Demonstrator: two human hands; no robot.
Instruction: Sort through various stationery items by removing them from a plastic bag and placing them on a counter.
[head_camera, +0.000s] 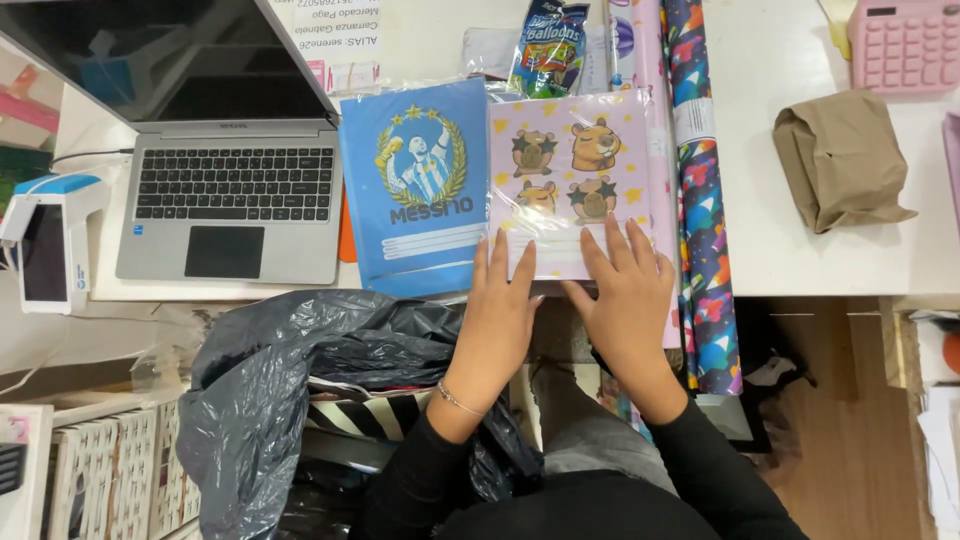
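Head view looks straight down on a white desk (800, 250) where both hands lie flat on a pink notebook (570, 170) printed with brown cartoon animals and sealed in clear film. Neither hand's grip is closed on anything: the left hand (497, 320) presses its spread fingers on the notebook's near edge, and the right hand (625, 295) rests beside it, palm down, fingers splayed over the lower right part of the cover. That notebook sits at the near edge of the desk, touching a blue notebook (415, 190) with a footballer emblem on its left. Just right of it, a roll of dark, colourful wrapping paper (700, 200) runs from the far side and overhangs the near edge. An open laptop (230, 190) occupies the left end, a crumpled brown paper bag (840, 160) lies toward the right, and a pink calculator (905, 45) sits at the far right corner. Below the near edge bulges a dark plastic bag (290, 380).
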